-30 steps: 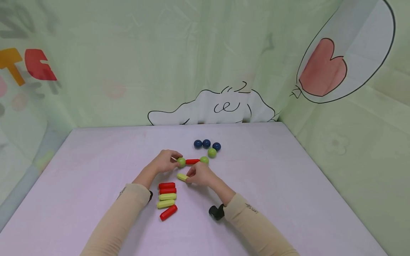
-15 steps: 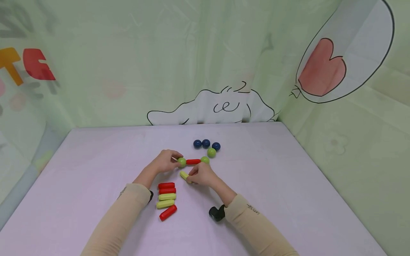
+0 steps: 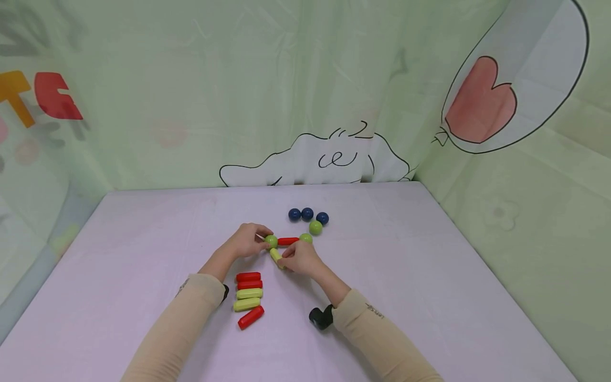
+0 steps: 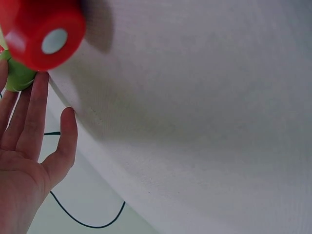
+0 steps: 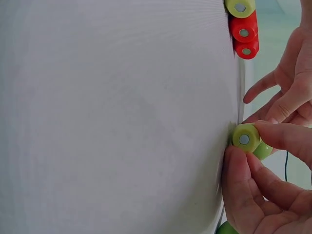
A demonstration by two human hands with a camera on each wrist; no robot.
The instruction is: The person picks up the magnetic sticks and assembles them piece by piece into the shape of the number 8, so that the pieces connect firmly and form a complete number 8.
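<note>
My left hand (image 3: 247,240) pinches a green ball (image 3: 271,242) between thumb and fingers; in the left wrist view that ball (image 4: 19,77) shows at the fingertips. A red stick (image 3: 288,241) joins it to a second green ball (image 3: 306,239) on the right. With thumb and fingers my right hand (image 3: 303,259) holds a yellow stick (image 3: 276,257), its far end at or touching the near side of the left ball. The right wrist view shows a grey disc in the facing end of the yellow stick (image 5: 246,139).
Nearer the person lie several red and yellow sticks, including a yellow stick (image 3: 247,304) and a slanted red stick (image 3: 251,318). Beyond the hands sit a loose green ball (image 3: 315,227) and three dark blue balls, one dark blue ball (image 3: 307,214) in the middle.
The yellow stick in my right hand has turned steeper and moved away from the person, up to the left green ball. My left hand has stayed on that ball.
</note>
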